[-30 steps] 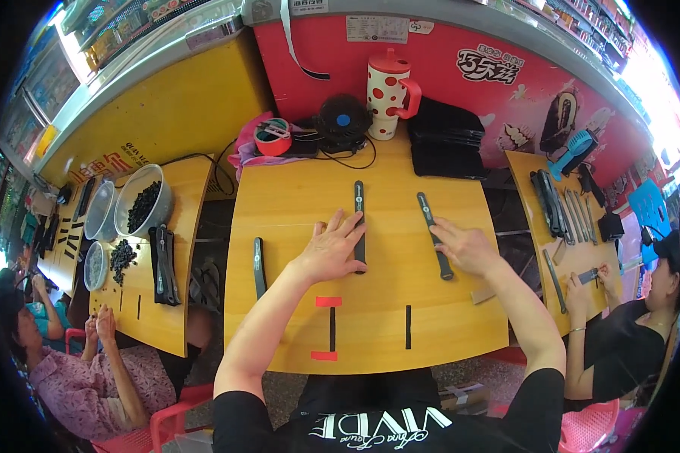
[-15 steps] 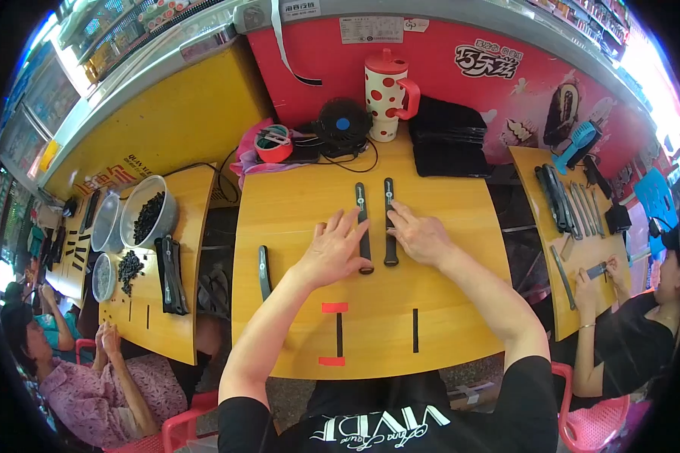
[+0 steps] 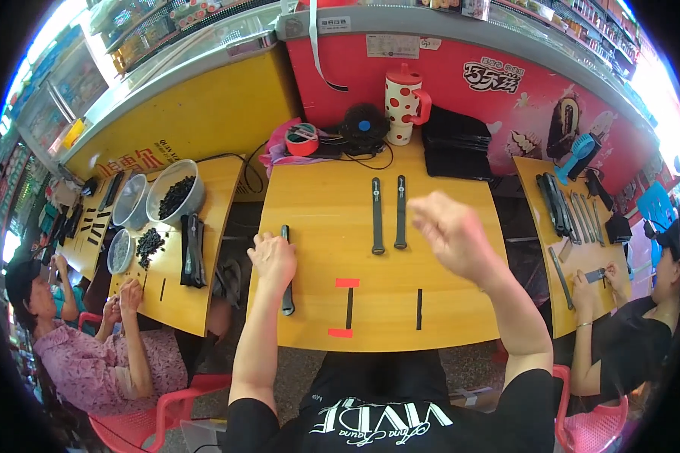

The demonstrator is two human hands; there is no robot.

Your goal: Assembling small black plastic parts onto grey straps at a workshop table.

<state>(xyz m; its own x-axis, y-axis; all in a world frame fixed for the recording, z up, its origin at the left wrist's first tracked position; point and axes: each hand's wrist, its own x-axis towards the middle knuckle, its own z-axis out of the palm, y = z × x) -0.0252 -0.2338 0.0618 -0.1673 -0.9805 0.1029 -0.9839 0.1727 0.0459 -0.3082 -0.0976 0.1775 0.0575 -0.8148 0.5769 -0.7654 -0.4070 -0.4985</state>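
Two long dark straps (image 3: 376, 215) (image 3: 400, 211) lie side by side, lengthwise, in the middle of the yellow table (image 3: 446, 294). A third dark strap (image 3: 286, 291) lies near the table's left edge. My left hand (image 3: 273, 259) rests on top of that strap, fingers curled over its upper part. My right hand (image 3: 447, 234) hovers blurred above the table, right of the two straps, fingers loosely apart, holding nothing.
Red and black tape marks (image 3: 347, 306) are stuck near the table's front edge. At the back stand a red dotted mug (image 3: 403, 102), a tape roll (image 3: 303, 140), a black fan (image 3: 363, 124) and black pouches (image 3: 455, 143). People work at side tables left (image 3: 196, 302) and right (image 3: 574, 302).
My right hand set the second strap beside the first and lifted away to the right. My left hand left the middle strap and moved onto the strap at the left edge.
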